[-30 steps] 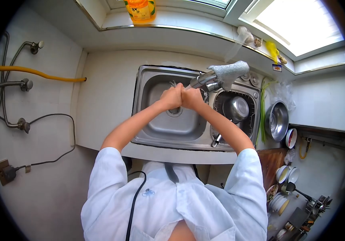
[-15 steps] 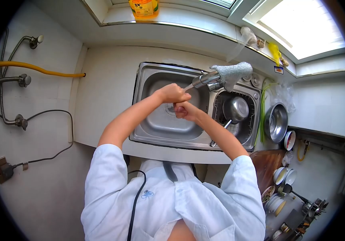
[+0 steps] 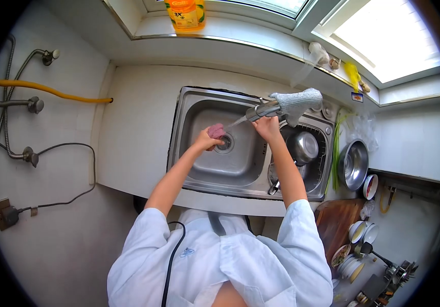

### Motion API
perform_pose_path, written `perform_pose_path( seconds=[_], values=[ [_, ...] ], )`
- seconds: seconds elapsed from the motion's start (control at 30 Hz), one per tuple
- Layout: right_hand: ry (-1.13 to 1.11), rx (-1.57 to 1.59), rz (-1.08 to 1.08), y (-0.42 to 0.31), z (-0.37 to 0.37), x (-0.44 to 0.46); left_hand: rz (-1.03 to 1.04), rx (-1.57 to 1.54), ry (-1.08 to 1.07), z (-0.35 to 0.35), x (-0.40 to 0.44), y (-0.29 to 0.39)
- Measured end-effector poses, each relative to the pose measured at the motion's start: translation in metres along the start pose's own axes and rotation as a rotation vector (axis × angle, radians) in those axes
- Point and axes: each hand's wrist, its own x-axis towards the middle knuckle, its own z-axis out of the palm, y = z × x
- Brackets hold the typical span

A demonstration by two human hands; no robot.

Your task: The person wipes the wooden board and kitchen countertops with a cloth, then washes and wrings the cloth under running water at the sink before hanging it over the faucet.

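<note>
My left hand [image 3: 207, 140] is closed around a crumpled pink cloth [image 3: 216, 131] over the left basin of the steel sink [image 3: 194, 169], near the drain [image 3: 225, 144]. Water runs from the faucet [image 3: 262, 110] toward the cloth. My right hand [image 3: 266, 128] is closed at the underside of the faucet, by its lever; some of its fingers are hidden. A grey knitted cloth [image 3: 302, 102] drapes over the faucet's rear end. In the right basin, a steel pot [image 3: 304, 146] lies in a wire rack.
Green stalks [image 3: 337, 148] and a steel bowl [image 3: 354, 162] are right of the sink. A wooden board [image 3: 335, 217] and several dishes [image 3: 355, 231] stand farther right. An orange bottle [image 3: 187, 14] is on the sill. A black cable [image 3: 175, 250] hangs across my shirt.
My hands were together under the faucet. Now they are apart: the left has moved left and lower, with the pink cloth showing, and the right has moved up to the faucet.
</note>
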Motion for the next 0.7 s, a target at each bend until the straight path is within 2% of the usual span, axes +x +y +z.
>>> perform_pose_path(
  seconds=[0.07, 0.13, 0.2, 0.23, 0.27, 0.3, 0.33, 0.4, 0.43, 0.5, 0.53, 0.6, 0.63, 0.67, 0.7],
  values=[
    [0.081, 0.006, -0.185, 0.004, -0.002, 0.011, -0.064, -0.074, -0.013, 0.002, -0.003, -0.004],
    [0.091, 0.126, -0.170, 0.006, 0.004, 0.017, -0.127, -0.148, -0.026, 0.001, -0.017, 0.010],
    [0.143, 0.157, -0.217, 0.013, 0.003, 0.021, -0.116, -0.394, -0.064, 0.000, -0.035, 0.025],
    [0.140, -0.106, -0.228, 0.019, 0.001, 0.022, -0.111, -0.394, -0.065, 0.000, -0.034, 0.025],
    [0.136, -0.108, -0.233, 0.023, -0.001, 0.020, -0.109, -0.714, -0.135, -0.001, -0.032, 0.027],
    [0.134, -0.418, -0.151, 0.030, 0.013, 0.003, -0.107, -1.033, -0.209, -0.002, -0.031, 0.025],
    [0.133, -0.731, -0.066, 0.039, 0.031, -0.017, -0.102, -1.034, -0.214, -0.002, -0.028, 0.020],
    [0.002, -0.940, 0.144, 0.057, 0.063, -0.057, 0.122, -0.990, -0.073, 0.003, -0.025, 0.010],
    [-0.043, -0.940, 0.101, 0.070, 0.076, -0.073, 0.129, -0.995, -0.080, 0.005, -0.029, 0.013],
    [-0.094, -0.945, 0.049, 0.082, 0.078, -0.087, 0.263, -0.391, 0.109, 0.005, -0.040, 0.025],
    [-0.036, -0.873, -0.027, 0.087, 0.069, -0.083, 0.272, -0.392, 0.110, 0.003, -0.045, 0.032],
    [0.016, -0.799, -0.109, 0.091, 0.051, -0.077, 0.313, -0.176, 0.177, -0.006, -0.055, 0.044],
    [-0.038, -0.853, -0.205, 0.085, 0.042, -0.079, 0.320, -0.175, 0.177, -0.013, -0.058, 0.049],
    [-0.092, -0.907, -0.303, 0.077, 0.033, -0.080, 0.387, -0.118, 0.071, -0.023, -0.061, 0.054],
    [-0.055, -0.939, -0.284, 0.063, 0.043, -0.097, 0.451, -0.059, -0.036, -0.029, -0.065, 0.058]
  ],
)
